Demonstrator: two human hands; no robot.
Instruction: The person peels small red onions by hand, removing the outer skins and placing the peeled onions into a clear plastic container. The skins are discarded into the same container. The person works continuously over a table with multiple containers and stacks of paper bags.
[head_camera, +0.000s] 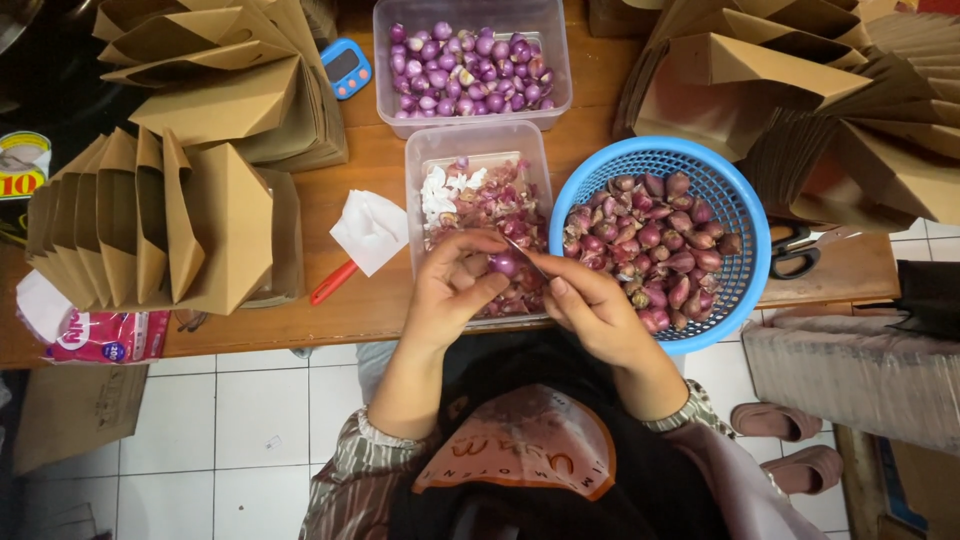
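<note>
My left hand (455, 290) holds a small purple shallot (503, 264) between thumb and fingers, over a clear tub of shallot skins (478, 140). My right hand (590, 305) grips a small knife whose blade (522, 250) touches the shallot. A blue plastic basket (735, 200) full of unpeeled reddish shallots sits just right of my hands. Farther back, a second clear tub (555, 60) holds several peeled purple shallots.
Stacks of folded brown paper bags (170, 215) stand left, and more (800, 90) at the back right. A blue kitchen timer (346, 67), crumpled white tissue (370, 230), a red handle (332, 283) and black scissors (795, 258) lie on the wooden table. Tiled floor below.
</note>
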